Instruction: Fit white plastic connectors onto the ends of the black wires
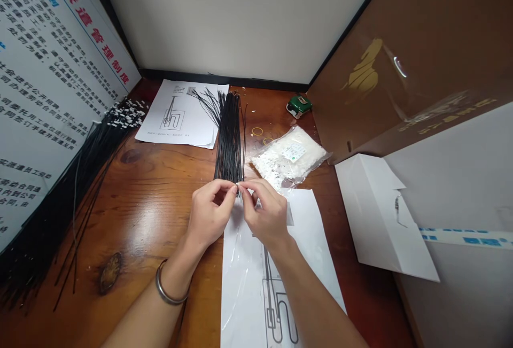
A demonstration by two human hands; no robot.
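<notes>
Fingertip to fingertip, my left hand (210, 213) and my right hand (267, 214) meet at the near end of a bundle of black wires (229, 137). My left thumb and forefinger are closed on what looks like the end of one black wire. Between my right thumb and forefinger shows a tiny white piece, seemingly a connector housing; the fingers hide most of it. Just beyond my right hand lies a clear plastic bag (293, 151) of small white pieces. Under both wrists is a printed drawing sheet (240, 294) with a glossy cover.
At the left lies a large pile of black wires (60, 209) with white ends. More drawing sheets (156, 110) lie at the back. A green tape measure (298, 105) and yellow rings (257, 131) sit at the back right. A brown box (401, 43) and white folded card (372, 214) stand right.
</notes>
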